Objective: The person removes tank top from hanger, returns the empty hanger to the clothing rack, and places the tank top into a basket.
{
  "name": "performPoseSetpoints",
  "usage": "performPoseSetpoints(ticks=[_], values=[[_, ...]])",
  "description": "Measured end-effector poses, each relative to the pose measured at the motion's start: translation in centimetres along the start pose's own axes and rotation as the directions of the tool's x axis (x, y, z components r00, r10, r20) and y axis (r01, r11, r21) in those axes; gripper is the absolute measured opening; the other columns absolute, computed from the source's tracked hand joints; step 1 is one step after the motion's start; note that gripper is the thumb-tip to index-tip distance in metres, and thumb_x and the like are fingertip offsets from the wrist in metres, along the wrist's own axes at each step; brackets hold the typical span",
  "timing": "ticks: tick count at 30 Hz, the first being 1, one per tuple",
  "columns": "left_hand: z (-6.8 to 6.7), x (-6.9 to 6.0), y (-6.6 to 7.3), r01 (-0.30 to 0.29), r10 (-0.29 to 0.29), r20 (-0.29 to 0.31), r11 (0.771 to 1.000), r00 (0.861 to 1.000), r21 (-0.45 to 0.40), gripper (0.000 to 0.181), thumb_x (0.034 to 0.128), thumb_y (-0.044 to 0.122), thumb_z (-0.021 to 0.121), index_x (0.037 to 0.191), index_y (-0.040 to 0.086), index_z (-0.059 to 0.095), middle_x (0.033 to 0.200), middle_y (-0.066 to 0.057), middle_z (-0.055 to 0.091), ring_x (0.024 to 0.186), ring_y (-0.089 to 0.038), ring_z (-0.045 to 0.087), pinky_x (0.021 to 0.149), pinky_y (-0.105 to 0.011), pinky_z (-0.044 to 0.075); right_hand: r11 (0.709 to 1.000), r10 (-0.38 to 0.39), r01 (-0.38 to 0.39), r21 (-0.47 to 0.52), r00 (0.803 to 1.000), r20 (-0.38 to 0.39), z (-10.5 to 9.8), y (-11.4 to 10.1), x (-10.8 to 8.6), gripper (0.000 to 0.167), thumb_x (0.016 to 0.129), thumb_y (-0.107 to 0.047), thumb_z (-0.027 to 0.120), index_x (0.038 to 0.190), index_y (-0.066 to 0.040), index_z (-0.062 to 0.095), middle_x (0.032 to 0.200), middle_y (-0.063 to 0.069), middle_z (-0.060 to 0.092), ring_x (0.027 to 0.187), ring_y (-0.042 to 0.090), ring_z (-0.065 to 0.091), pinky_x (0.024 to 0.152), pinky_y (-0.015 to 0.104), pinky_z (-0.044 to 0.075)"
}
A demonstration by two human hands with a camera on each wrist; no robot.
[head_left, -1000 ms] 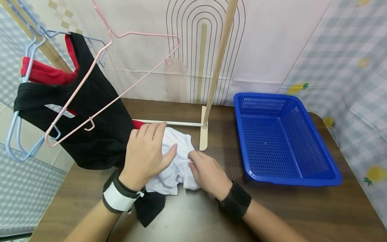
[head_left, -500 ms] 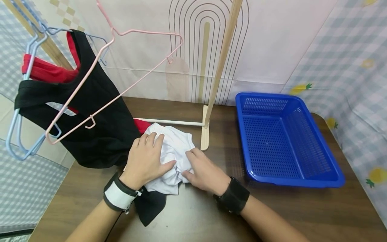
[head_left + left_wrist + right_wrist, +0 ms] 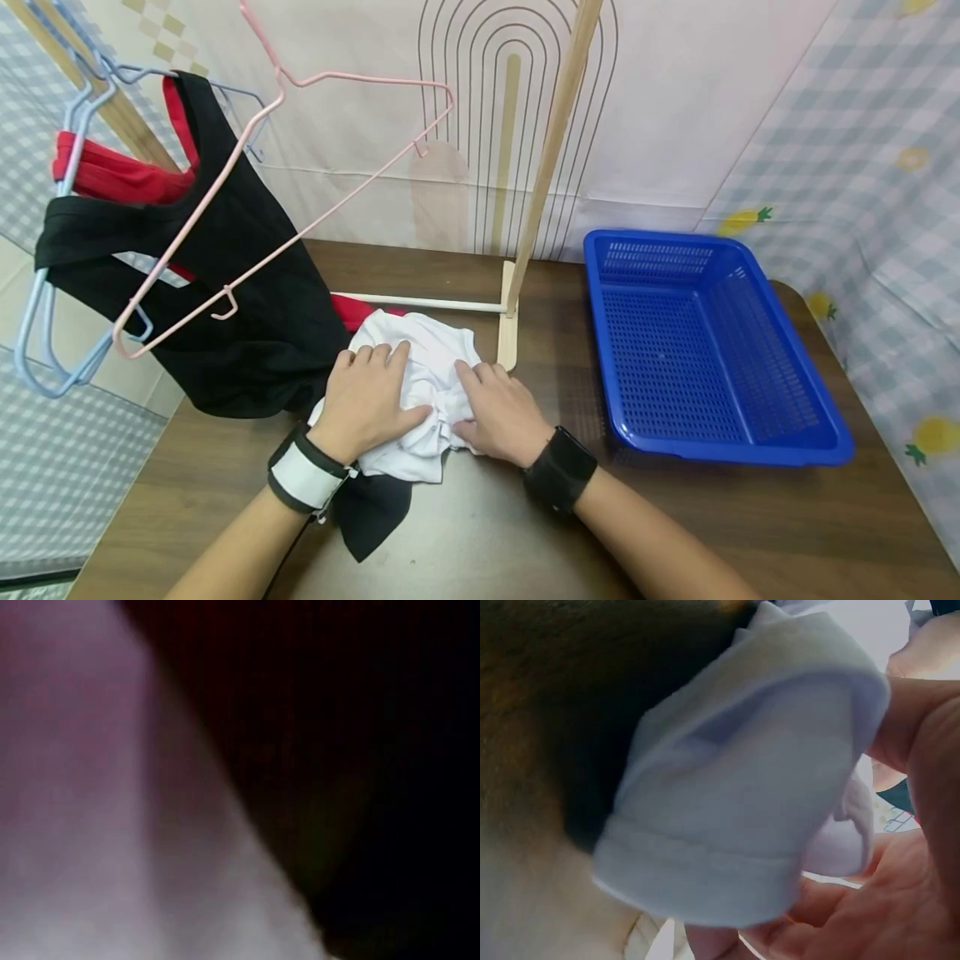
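Note:
A crumpled white garment (image 3: 431, 350) lies on the table, partly over a piece of black cloth (image 3: 372, 512). My left hand (image 3: 363, 400) rests on its left part, fingers loosely extended and thumb pointing right. At its right edge my right hand (image 3: 501, 410) touches the fabric with fingers spread forward. The right wrist view shows a hemmed opening of the white garment (image 3: 705, 847) close up, the palm and fingers partly behind it. Only blurred pale and dark areas appear in the left wrist view, so the left fingertips' contact is hidden there.
A black garment with red lining (image 3: 247, 333) hangs from blue hangers (image 3: 47, 325) at left. A pink hanger (image 3: 337, 212) hangs in front of it. A wooden rack post (image 3: 551, 158) stands behind the hands. On the right sits a blue basket (image 3: 611, 400) on the brown table (image 3: 675, 517).
My left hand has drawn slightly back toward me, uncovering more white fabric. The right hand has loosened from a curled grip at the garment's edge to spread fingers.

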State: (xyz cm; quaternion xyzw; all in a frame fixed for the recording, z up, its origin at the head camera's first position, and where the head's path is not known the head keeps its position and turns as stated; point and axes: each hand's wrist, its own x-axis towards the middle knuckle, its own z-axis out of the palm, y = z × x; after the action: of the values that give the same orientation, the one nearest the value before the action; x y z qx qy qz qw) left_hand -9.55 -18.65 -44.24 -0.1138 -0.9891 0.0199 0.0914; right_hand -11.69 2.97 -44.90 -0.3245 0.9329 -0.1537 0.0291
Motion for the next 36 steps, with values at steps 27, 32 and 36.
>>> performPoseSetpoints(ticks=[27, 32, 36], values=[[-2.0, 0.7, 1.6, -0.151, 0.128, -0.302, 0.987, 0.945, -0.054, 0.016, 0.0854, 0.02, 0.074, 0.078, 0.007, 0.067, 0.071, -0.006, 0.066, 0.065, -0.025, 0.066, 0.059, -0.035, 0.045, 0.998, 0.009, 0.009, 0.063, 0.959, -0.284, -1.2, -0.3, -1.0, 0.028, 0.092, -0.02, 0.078, 0.114, -0.006, 0.07, 0.1, 0.007, 0.07, 0.092, 0.024, 0.066, 0.077, 0.041, 0.057], [-4.3, 1.2, 2.9, -0.183, 0.137, -0.355, 0.978, 0.925, -0.098, 0.013, 0.0863, 0.02, 0.074, 0.087, 0.008, 0.07, 0.076, -0.005, 0.068, 0.063, -0.023, 0.063, 0.056, -0.033, 0.047, 0.997, -0.02, 0.049, 0.062, 0.916, -0.401, -3.3, -0.7, -1.6, 0.016, 0.091, -0.017, 0.077, 0.103, -0.011, 0.068, 0.096, 0.003, 0.067, 0.089, 0.021, 0.063, 0.075, 0.037, 0.055], [-6.4, 1.9, 4.3, -0.219, 0.142, -0.399, 0.964, 0.906, -0.153, 0.014, 0.088, 0.019, 0.073, 0.097, 0.008, 0.073, 0.084, -0.004, 0.072, 0.067, -0.023, 0.065, 0.058, -0.033, 0.051, 0.994, -0.052, 0.095, 0.055, 0.852, -0.521, -5.7, -0.5, -2.4, 0.014, 0.089, -0.013, 0.077, 0.097, -0.01, 0.067, 0.094, 0.005, 0.067, 0.088, 0.024, 0.063, 0.077, 0.039, 0.055]])
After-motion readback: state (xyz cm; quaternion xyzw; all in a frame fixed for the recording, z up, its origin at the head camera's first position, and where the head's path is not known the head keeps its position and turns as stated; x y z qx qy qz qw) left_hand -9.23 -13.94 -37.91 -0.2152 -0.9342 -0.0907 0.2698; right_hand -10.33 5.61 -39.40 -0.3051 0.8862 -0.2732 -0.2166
